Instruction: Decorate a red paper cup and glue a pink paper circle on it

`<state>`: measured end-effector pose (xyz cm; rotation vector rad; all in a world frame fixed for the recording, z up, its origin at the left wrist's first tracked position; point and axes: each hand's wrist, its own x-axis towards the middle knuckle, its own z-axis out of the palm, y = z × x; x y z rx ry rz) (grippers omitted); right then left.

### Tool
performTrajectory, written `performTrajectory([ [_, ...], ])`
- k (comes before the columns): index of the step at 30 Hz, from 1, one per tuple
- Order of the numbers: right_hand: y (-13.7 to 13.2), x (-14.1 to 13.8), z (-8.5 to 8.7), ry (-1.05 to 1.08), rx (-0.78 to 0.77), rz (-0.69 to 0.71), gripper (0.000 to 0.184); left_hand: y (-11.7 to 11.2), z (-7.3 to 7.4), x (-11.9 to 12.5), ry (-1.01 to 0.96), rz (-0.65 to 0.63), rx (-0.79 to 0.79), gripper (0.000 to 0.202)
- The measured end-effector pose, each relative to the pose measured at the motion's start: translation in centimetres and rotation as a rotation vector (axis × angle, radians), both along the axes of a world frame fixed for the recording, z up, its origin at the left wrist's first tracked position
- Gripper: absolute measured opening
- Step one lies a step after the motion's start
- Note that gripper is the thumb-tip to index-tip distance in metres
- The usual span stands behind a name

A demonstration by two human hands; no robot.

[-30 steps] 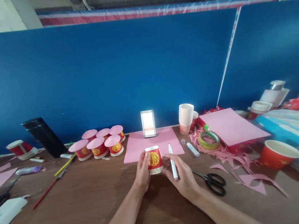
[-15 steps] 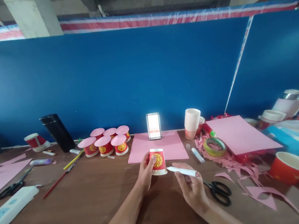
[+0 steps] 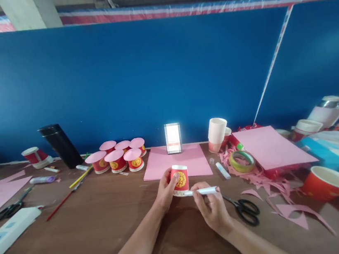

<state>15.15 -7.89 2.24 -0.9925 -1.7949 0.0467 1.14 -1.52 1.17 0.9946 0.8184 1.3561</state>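
My left hand (image 3: 165, 190) grips a red paper cup (image 3: 181, 178) from its left side, thumb across the front. The cup is upside down, with a yellow round emblem and a zigzag line on the pale band near its rim. In my right hand (image 3: 210, 207) is a white marker pen (image 3: 207, 190), held between thumb and fingers. Its tip is at the pale band, at the end of the zigzag; whether it touches is too small to tell. Black-handled scissors (image 3: 247, 211) lie just right of my right hand.
Several red cups topped with pink paper discs (image 3: 114, 156) stand at back left. Behind my hands lie pink sheets (image 3: 159, 166). Rightward are stacked white cups (image 3: 217, 131), green tape (image 3: 242, 161), paper scraps and an orange cup (image 3: 328, 183). A power strip (image 3: 10, 231) is at left.
My right hand has brought the marker left, so its tip now meets the lower band of the cup. The view has tilted slightly, shifting the scene upward.
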Motion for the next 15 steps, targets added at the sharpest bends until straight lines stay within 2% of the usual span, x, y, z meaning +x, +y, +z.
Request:
performTrajectory([
  [15, 0.07, -0.01, 0.21, 0.007, -0.068, 0.036, 0.014, 0.03, -0.21, -0.05, 0.022, -0.032, 0.006, 0.043],
])
